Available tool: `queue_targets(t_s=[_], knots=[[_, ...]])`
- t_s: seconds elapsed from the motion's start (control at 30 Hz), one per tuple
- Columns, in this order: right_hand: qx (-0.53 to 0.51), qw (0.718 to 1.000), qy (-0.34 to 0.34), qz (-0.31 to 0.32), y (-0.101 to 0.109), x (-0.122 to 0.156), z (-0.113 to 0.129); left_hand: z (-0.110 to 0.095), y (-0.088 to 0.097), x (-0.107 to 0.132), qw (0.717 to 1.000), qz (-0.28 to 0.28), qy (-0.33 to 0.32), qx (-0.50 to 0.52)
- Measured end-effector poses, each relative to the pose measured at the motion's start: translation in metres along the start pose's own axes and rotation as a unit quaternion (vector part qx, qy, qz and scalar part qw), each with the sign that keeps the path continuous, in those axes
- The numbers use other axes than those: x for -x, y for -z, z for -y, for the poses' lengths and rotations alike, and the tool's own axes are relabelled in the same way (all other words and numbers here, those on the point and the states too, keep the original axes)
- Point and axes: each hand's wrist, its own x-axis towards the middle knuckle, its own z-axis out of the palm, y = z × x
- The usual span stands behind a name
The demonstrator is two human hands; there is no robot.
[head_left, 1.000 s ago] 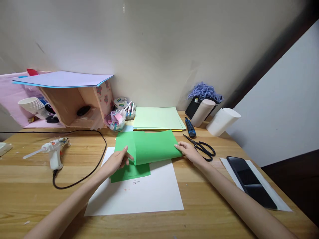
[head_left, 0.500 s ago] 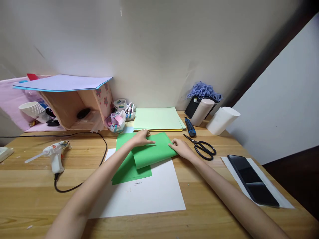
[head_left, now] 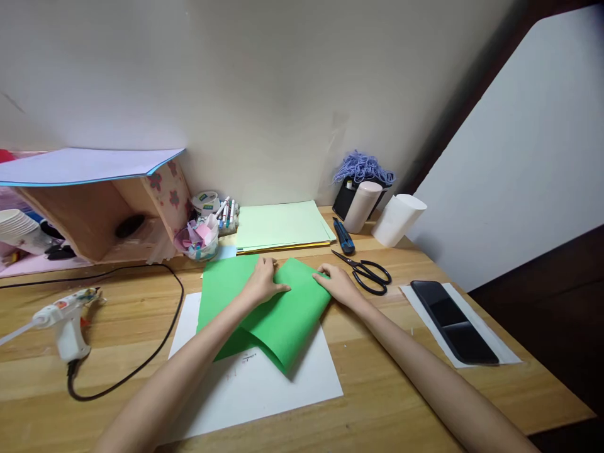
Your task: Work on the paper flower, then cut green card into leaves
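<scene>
A green paper sheet (head_left: 283,321) lies partly folded over itself on a white sheet (head_left: 264,390) on the wooden desk. My left hand (head_left: 264,284) lies flat on the green paper near its far edge, fingers stretched out and pressing down. At the paper's right far corner, my right hand (head_left: 337,284) rests with its fingers on the folded flap. The loose fold curls up toward me at the near side.
Black scissors (head_left: 365,275) and a blue utility knife (head_left: 343,236) lie right of my hands. A phone (head_left: 453,321) sits on paper at the right. A glue gun (head_left: 63,318) with black cord lies left. Pale green sheets (head_left: 278,225), markers, rolls and purple yarn line the wall.
The view has shifted right. The folded green flap has swung round so its fold points toward me. My left hand stays on the paper's far edge; my right hand has moved slightly left.
</scene>
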Motion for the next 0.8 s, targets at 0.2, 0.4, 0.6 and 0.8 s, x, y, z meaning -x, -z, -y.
queue_targets(t_s=[0.2,0.4,0.6,0.8], knots=[[-0.006,1.0,0.004,-0.029,-0.004,0.006,0.002,-0.005,-0.009,0.003,0.999,0.001,0.029,0.03],[-0.094,0.988,0.013,-0.122,-0.004,0.012,-0.004,-0.005,-0.011,0.0,0.985,-0.049,0.037,0.163],[-0.394,0.911,-0.11,-0.051,0.003,0.028,0.005,-0.022,-0.015,0.005,0.892,-0.012,0.12,0.436],[-0.496,0.852,-0.171,-0.013,0.013,0.034,0.017,-0.036,-0.03,0.018,0.835,-0.013,0.134,0.534]])
